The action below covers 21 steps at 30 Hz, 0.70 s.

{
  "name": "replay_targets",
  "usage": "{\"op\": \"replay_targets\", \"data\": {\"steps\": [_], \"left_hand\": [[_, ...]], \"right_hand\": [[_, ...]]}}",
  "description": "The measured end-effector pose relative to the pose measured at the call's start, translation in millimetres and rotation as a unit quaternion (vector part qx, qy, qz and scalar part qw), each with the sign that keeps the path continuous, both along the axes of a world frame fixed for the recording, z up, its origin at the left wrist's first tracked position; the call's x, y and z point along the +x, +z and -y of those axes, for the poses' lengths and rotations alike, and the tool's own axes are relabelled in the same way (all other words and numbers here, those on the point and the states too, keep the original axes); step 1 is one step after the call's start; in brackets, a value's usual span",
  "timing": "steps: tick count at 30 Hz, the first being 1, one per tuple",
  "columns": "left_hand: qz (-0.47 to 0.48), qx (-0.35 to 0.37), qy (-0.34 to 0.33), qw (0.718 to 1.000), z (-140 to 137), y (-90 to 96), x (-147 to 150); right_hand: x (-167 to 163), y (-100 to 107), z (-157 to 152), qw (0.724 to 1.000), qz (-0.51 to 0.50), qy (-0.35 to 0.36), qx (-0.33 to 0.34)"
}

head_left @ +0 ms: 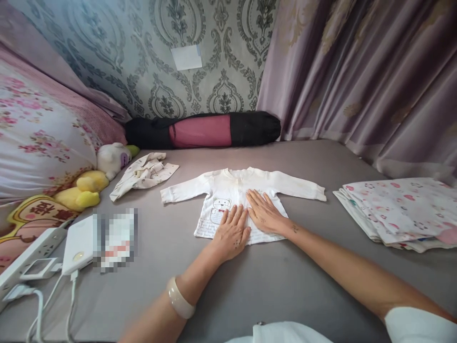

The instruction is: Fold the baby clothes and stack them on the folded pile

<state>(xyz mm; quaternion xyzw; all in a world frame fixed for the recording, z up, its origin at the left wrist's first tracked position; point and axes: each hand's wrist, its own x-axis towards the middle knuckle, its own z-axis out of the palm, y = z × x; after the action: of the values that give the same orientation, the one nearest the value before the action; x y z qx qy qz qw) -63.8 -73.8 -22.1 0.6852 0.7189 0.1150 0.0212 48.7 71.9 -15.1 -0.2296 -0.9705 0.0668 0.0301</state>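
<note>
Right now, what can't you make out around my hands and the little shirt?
All in the head view:
White shirt: front partly covered by your left hand and right hand.
Lettering: too small to read.
Pixelated item: detail blurred out.
Folded cloth: cut off by right edge.

Both arms (332, 258) forward, fingers (233, 216) flat

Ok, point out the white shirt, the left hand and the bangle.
White shirt (236, 189): head view, chest below the neckline.
Left hand (231, 233): head view, back of the hand.
Bangle (180, 300): head view, middle of the band.
</note>
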Motion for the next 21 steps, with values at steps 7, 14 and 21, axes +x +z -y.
{"op": "replay_targets", "data": {"steps": [7, 14, 21], "left_hand": [[-0.005, 0.003, 0.003, 1.000, 1, -3.6, 2], [0.038, 0.009, 0.003, 0.999, -1, 12.1, -3], [0.027, 0.040, 0.100, 0.994, -7, 12.4, -20]], "right_hand": [[-52, -3, -44, 0.996, -0.001, -0.089, -0.018], [-81, -3, -84, 0.990, -0.024, -0.139, 0.009], [-95, 19, -121, 0.972, -0.027, -0.235, 0.003]]}}
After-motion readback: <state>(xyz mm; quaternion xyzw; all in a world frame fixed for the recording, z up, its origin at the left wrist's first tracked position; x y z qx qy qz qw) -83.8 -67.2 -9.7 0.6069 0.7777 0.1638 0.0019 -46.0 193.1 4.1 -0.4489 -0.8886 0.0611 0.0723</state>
